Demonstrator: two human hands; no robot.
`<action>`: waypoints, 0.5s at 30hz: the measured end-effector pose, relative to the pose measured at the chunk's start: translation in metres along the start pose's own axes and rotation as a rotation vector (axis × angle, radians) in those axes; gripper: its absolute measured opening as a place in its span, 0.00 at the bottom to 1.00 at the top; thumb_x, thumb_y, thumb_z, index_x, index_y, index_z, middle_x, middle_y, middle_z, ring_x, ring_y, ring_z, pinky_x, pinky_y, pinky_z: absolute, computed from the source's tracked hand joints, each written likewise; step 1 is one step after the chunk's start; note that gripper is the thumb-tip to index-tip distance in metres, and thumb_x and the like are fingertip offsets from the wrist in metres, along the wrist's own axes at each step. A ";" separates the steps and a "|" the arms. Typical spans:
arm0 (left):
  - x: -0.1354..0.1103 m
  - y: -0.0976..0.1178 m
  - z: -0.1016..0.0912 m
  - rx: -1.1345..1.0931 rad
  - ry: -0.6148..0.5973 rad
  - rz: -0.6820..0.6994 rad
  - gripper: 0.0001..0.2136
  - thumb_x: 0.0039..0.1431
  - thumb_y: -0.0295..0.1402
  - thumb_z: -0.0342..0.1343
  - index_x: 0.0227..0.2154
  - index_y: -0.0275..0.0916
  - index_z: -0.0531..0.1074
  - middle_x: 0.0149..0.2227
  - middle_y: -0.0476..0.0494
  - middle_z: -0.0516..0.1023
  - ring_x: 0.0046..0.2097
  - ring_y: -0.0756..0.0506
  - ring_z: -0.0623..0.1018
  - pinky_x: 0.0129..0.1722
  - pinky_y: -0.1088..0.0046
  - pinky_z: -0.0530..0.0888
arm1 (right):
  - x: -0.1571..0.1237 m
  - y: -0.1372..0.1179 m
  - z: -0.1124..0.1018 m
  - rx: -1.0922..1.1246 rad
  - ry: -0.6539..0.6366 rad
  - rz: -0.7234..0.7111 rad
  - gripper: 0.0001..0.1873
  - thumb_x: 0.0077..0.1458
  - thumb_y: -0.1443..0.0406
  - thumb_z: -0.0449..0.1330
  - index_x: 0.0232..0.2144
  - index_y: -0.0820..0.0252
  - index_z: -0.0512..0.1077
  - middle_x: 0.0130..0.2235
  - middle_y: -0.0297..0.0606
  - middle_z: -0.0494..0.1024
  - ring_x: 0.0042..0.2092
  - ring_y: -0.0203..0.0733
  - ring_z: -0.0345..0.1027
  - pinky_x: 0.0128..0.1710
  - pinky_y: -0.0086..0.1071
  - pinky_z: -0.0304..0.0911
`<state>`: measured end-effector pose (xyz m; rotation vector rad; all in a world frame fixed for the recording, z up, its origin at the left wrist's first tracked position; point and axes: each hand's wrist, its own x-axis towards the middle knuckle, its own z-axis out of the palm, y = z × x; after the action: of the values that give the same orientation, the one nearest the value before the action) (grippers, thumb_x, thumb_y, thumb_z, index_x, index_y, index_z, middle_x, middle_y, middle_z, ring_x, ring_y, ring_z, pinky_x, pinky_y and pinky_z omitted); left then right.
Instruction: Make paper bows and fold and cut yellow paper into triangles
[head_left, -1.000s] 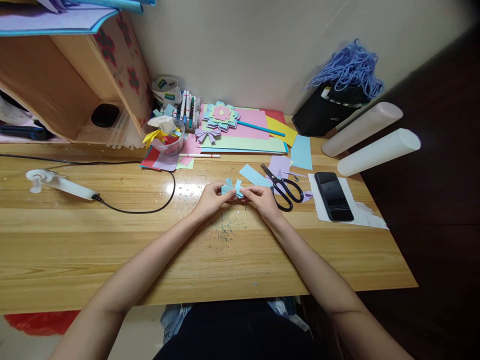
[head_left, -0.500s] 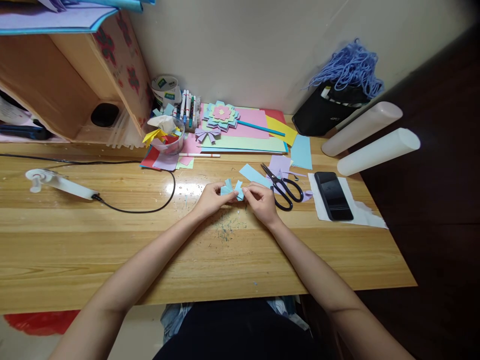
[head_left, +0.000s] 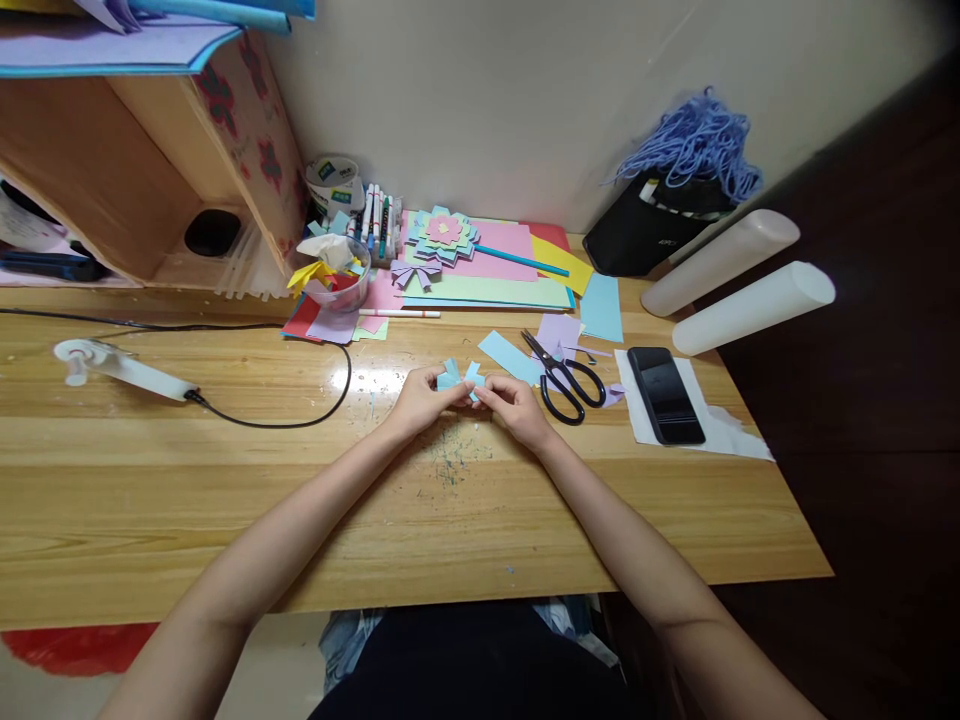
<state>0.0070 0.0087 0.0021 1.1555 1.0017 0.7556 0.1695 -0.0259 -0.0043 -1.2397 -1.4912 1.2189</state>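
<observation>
Between my two hands is a small light blue paper bow, folded, with two strips sticking up from it. My left hand pinches its left side, thumb in front. My right hand grips its right side with thumb and fingertips. The bow's middle is partly covered by my thumbs. Just right of my right hand lie black-handled scissors, blades pointing away to the left, on lilac paper. A light blue paper strip lies beyond my hands.
A phone rests on white paper at the right. A glue gun with its black cord lies at the left. Behind are a paper flower, a lilac paper bow, a plastic cup of scraps, and two white rolls.
My right hand has shifted slightly left and in, its fingers now closer to my left hand on the blue bow. The camera view has moved slightly.
</observation>
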 end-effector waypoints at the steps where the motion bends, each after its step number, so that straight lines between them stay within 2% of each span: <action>1: 0.000 0.000 0.000 -0.006 -0.007 0.002 0.14 0.41 0.41 0.63 0.22 0.33 0.71 0.24 0.46 0.75 0.27 0.49 0.74 0.32 0.71 0.72 | 0.000 0.001 0.000 0.024 -0.028 0.021 0.16 0.54 0.57 0.56 0.20 0.60 0.67 0.24 0.33 0.70 0.29 0.36 0.63 0.31 0.29 0.58; 5: 0.000 0.000 0.000 -0.019 -0.027 0.003 0.14 0.41 0.41 0.62 0.23 0.33 0.71 0.24 0.46 0.75 0.27 0.49 0.73 0.32 0.70 0.73 | 0.001 0.000 -0.003 0.051 -0.120 0.046 0.14 0.53 0.58 0.57 0.22 0.61 0.68 0.26 0.34 0.72 0.31 0.37 0.65 0.33 0.30 0.59; 11: -0.001 0.003 -0.002 -0.005 -0.039 -0.004 0.14 0.42 0.41 0.62 0.23 0.34 0.70 0.25 0.47 0.74 0.27 0.50 0.73 0.32 0.72 0.72 | 0.002 -0.004 -0.006 0.052 -0.150 0.082 0.15 0.54 0.56 0.56 0.23 0.62 0.70 0.26 0.34 0.72 0.28 0.35 0.63 0.31 0.29 0.59; 15: -0.001 0.004 -0.006 0.073 -0.111 -0.027 0.13 0.41 0.40 0.62 0.23 0.34 0.71 0.23 0.48 0.73 0.26 0.50 0.72 0.29 0.74 0.69 | 0.003 -0.005 -0.006 0.047 -0.082 0.107 0.18 0.55 0.54 0.54 0.22 0.61 0.68 0.21 0.31 0.68 0.25 0.33 0.61 0.28 0.27 0.58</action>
<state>0.0013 0.0112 0.0055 1.2311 0.9559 0.6309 0.1735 -0.0226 0.0019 -1.2648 -1.4615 1.3828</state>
